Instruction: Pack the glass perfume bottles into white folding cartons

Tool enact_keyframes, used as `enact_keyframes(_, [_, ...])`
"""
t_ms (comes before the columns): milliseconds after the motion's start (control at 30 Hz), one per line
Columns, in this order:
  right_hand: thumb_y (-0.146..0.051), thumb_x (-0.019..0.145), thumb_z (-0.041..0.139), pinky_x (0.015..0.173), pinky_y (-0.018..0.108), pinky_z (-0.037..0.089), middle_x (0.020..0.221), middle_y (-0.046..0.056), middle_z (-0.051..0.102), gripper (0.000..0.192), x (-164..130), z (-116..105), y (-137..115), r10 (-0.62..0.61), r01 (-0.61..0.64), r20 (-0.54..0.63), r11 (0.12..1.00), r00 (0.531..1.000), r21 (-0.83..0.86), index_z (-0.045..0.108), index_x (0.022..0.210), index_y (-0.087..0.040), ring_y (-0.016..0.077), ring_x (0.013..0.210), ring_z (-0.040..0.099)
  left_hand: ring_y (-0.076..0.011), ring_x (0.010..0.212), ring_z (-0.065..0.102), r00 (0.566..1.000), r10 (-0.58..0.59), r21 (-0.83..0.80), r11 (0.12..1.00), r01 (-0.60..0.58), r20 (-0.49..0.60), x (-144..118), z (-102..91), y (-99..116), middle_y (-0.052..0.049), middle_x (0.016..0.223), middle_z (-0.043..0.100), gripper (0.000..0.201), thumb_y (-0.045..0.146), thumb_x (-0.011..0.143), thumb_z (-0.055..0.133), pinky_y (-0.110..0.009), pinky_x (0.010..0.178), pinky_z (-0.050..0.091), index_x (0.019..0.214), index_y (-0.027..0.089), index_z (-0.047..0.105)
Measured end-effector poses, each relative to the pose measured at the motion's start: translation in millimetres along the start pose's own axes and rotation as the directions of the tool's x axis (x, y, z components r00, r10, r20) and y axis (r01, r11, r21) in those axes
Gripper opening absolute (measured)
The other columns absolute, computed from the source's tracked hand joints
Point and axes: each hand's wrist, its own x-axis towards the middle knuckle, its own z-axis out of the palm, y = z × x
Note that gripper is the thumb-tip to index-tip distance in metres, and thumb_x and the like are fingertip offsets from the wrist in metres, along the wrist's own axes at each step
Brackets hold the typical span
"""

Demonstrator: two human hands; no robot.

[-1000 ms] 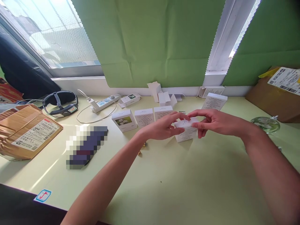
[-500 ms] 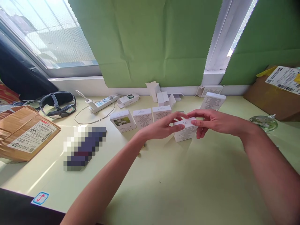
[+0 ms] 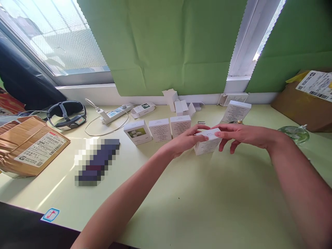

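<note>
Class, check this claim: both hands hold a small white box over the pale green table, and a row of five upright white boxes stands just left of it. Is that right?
Not quite. The head view shows three upright boxes in the row, not five. The rest stands: the left hand and right hand hold the small white box over the pale green table.

white boxes [image 3: 160, 130]: 9 | cardboard parcels [image 3: 31, 145]: 2 | hands [image 3: 188, 139]: 2

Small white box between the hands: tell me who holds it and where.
Both hands hold the small white box: left hand at its left top edge, right hand at its right top edge.
</note>
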Motion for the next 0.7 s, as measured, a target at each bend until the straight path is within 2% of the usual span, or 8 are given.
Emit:
enact_keyframes(100, [-0.054, 0.084, 0.065, 0.079, 0.036, 0.062, 0.140, 0.004, 0.059, 0.048, 2, -3, 7, 0.096, -0.096, -0.026, 0.995, 0.995, -0.010, 0.065, 0.128, -0.036, 0.0302, 0.117, 0.062, -0.0252, 0.126, 0.054, 0.996, -0.061, -0.038, 0.998, 0.059, -0.060, 2, 2.4, -7, -0.003, 0.129, 0.062, 0.040, 0.043, 0.085, 0.062, -0.043, 0.105, 0.041, 0.124, 0.034, 0.058])
enact_keyframes(167, [-0.058, 0.084, 0.062, 0.083, 0.036, 0.061, 0.139, 0.004, 0.060, 0.048, 4, -2, 9, 0.117, -0.118, -0.019, 0.993, 0.993, -0.014, 0.067, 0.126, -0.035, 0.0305, 0.122, 0.059, -0.0250, 0.127, 0.053, 0.994, -0.086, -0.077, 0.994, 0.080, -0.073, 3, 3.7, -10, -0.002, 0.130, 0.063, 0.039, 0.049, 0.085, 0.061, -0.042, 0.106, 0.040, 0.120, 0.031, 0.060])
enact_keyframes(300, [-0.063, 0.086, 0.056, 0.086, 0.036, 0.059, 0.131, 0.008, 0.065, 0.053, 9, 5, 8, 0.078, -0.078, 0.002, 0.997, 0.997, -0.011, 0.068, 0.125, -0.029, 0.0298, 0.119, 0.059, -0.0256, 0.122, 0.057, 0.996, -0.080, -0.199, 0.977, 0.073, -0.025, 6, 5.6, -13, -0.007, 0.125, 0.066, 0.041, 0.057, 0.088, 0.056, -0.042, 0.104, 0.042, 0.112, 0.024, 0.061])
enact_keyframes(433, [-0.056, 0.079, 0.069, 0.086, 0.037, 0.057, 0.123, 0.007, 0.066, 0.062, 17, 11, 12, 0.020, -0.011, 0.065, 0.992, 0.998, -0.124, 0.058, 0.134, -0.031, 0.0264, 0.104, 0.065, -0.0250, 0.116, 0.060, 0.984, -0.094, -0.241, 0.969, 0.055, -0.154, 8, 6.9, -13, -0.008, 0.122, 0.066, 0.043, 0.059, 0.087, 0.057, -0.038, 0.095, 0.047, 0.109, 0.021, 0.058])
enact_keyframes(500, [-0.052, 0.076, 0.073, 0.086, 0.037, 0.055, 0.115, 0.006, 0.067, 0.064, 22, 12, 16, -0.020, 0.035, 0.084, 0.984, 0.996, -0.177, 0.056, 0.134, -0.031, 0.0235, 0.094, 0.066, -0.0242, 0.110, 0.061, 0.965, -0.049, -0.143, 0.990, 0.012, -0.256, 8, 8.1, -13, -0.008, 0.118, 0.066, 0.043, 0.059, 0.089, 0.055, -0.037, 0.090, 0.049, 0.108, 0.021, 0.057])
enact_keyframes(600, [-0.051, 0.078, 0.071, 0.083, 0.037, 0.055, 0.108, 0.005, 0.067, 0.054, 26, 14, 19, -0.068, 0.080, 0.081, 0.984, 0.994, -0.159, 0.060, 0.126, -0.027, 0.0228, 0.090, 0.065, -0.0222, 0.107, 0.060, 0.911, 0.187, 0.178, 0.976, -0.129, -0.368, 5, 10.3, -11, -0.008, 0.119, 0.064, 0.040, 0.056, 0.095, 0.046, -0.035, 0.088, 0.048, 0.110, 0.021, 0.057])
enact_keyframes(633, [-0.051, 0.079, 0.071, 0.084, 0.037, 0.055, 0.108, 0.005, 0.066, 0.052, 27, 15, 19, -0.074, 0.085, 0.082, 0.986, 0.994, -0.141, 0.061, 0.124, -0.027, 0.0236, 0.093, 0.065, -0.0219, 0.107, 0.059, 0.895, 0.268, 0.289, 0.943, -0.167, -0.357, 4, 10.6, -10, -0.008, 0.121, 0.063, 0.040, 0.055, 0.096, 0.045, -0.034, 0.089, 0.047, 0.114, 0.022, 0.057])
enact_keyframes(700, [-0.051, 0.079, 0.071, 0.087, 0.038, 0.054, 0.112, 0.005, 0.065, 0.052, 27, 15, 19, -0.066, 0.075, 0.089, 0.991, 0.994, -0.112, 0.060, 0.124, -0.029, 0.0252, 0.100, 0.065, -0.0226, 0.110, 0.058, 0.894, 0.353, 0.453, 0.868, -0.203, -0.275, 1, 9.9, -7, -0.008, 0.126, 0.059, 0.042, 0.055, 0.096, 0.046, -0.036, 0.092, 0.046, 0.123, 0.025, 0.055])
